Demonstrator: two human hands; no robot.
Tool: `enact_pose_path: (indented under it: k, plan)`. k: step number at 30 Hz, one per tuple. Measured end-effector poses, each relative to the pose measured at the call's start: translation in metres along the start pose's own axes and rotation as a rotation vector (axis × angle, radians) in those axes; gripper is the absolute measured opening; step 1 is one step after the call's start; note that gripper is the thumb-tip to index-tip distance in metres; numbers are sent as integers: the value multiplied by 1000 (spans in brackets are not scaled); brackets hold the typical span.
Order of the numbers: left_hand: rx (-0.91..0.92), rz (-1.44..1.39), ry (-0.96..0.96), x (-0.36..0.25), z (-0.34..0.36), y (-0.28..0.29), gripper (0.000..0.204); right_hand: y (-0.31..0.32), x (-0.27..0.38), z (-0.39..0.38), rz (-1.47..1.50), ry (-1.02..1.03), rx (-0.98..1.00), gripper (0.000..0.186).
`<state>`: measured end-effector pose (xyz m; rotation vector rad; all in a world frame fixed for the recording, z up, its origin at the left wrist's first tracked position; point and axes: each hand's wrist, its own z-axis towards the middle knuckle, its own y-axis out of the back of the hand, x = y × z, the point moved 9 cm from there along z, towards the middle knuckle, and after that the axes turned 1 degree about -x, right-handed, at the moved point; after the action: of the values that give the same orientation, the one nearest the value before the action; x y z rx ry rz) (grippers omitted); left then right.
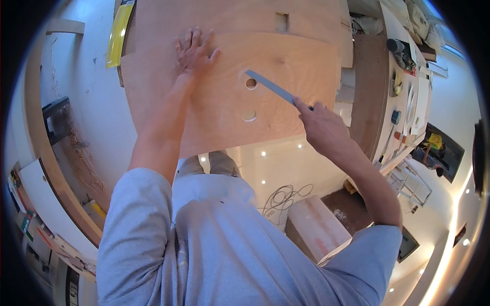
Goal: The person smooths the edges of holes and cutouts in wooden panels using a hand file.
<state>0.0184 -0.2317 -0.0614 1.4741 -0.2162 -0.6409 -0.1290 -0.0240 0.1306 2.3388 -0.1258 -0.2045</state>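
Note:
A thin pale plywood sheet (286,66) has two round holes, an upper one (251,83) and a lower one (249,116). My left hand (196,58) lies palm down on the sheet, fingers spread, left of the holes. My right hand (321,122) grips a long flat grey file (270,85) by its handle, which my fingers mostly hide. The file points up and left, its tip just above the upper hole.
Another board (306,15) with a square cutout lies beyond the sheet. A yellow strip (119,33) is at its left. A bench (413,102) with tools stands right. A cable coil (286,199) and box (319,227) are below. A person in yellow (434,145) is far right.

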Motion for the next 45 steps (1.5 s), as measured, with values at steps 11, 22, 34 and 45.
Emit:
enact_pose_path:
  k: [11,22,34,45]
  plan:
    - [-32,-43,-32,-5,6,5,60,-121,71,-62,2645,-396,741,29]
    - [-22,21,-32,-9,5,5,62,-129,92,-38,3200,-536,438,20]
    - [51,30,-35,-14,7,8,62,-129,158,6,2764,-767,121,13]
    - [120,139,-11,-4,6,-10,61,-188,98,17,2117,-667,62,35]
